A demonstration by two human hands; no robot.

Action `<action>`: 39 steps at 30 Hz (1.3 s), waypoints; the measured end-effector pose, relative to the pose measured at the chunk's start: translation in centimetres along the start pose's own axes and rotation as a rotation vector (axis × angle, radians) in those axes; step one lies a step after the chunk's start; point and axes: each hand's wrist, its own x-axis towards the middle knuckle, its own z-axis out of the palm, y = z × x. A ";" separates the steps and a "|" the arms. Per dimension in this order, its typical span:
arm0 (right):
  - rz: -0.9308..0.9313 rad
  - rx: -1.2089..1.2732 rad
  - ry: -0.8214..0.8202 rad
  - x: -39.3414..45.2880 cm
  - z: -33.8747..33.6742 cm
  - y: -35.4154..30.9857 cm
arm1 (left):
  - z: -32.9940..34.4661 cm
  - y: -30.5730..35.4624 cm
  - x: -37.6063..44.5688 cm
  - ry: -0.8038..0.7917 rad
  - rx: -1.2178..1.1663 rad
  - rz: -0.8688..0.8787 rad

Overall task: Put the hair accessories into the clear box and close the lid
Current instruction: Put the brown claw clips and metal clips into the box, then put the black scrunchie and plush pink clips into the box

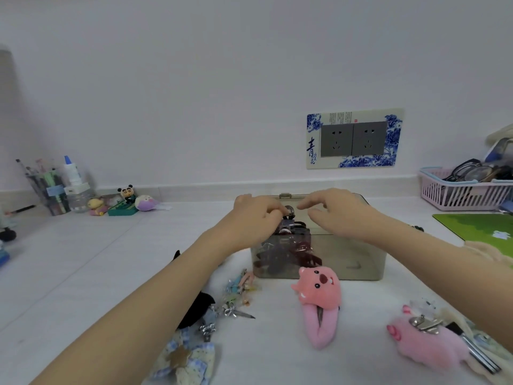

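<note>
While left hand (256,215) pinches a rigid, light metal clip (288,211) over the clear box (347,259), right hand (336,212) hovers open-fingered; hold by its spine.

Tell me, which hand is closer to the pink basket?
Right. The right hand hovers over the clear box, on the pink basket's side; the left hand is farther away.

One clear box (349,259), two hands (256,215) (337,213) — two pink plush clips (319,298) (427,343), two wall sockets (336,140) (369,138)

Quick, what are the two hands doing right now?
Left hand: closed, its grip on a small dark hair clip over the clear box.
Right hand: open, holding nothing.
</note>
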 end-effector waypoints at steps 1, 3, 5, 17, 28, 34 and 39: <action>-0.037 0.020 0.045 -1.2 -0.1 -0.2 | -0.1 0.5 -1.1 0.016 0.001 0.031; -0.094 0.053 0.075 -3.7 0.2 -0.9 | 0.0 1.3 -3.6 0.045 0.018 0.079; -0.129 0.070 0.052 -5.4 0.8 -1.5 | 0.2 1.5 -5.7 0.051 0.048 0.116; -0.229 0.129 0.026 -8.5 7.8 -3.9 | 0.9 -6.3 -12.3 -0.076 0.243 -0.533; -0.242 0.177 0.084 -9.0 9.2 -3.6 | -0.1 -8.3 -10.6 0.305 -0.105 -0.420; -0.242 0.216 0.105 -8.9 9.3 -3.5 | -2.4 -7.2 -10.0 0.555 -0.443 -0.395; -0.236 0.249 0.084 -8.7 9.3 -4.1 | -4.4 -6.6 -9.8 0.613 -0.868 -0.441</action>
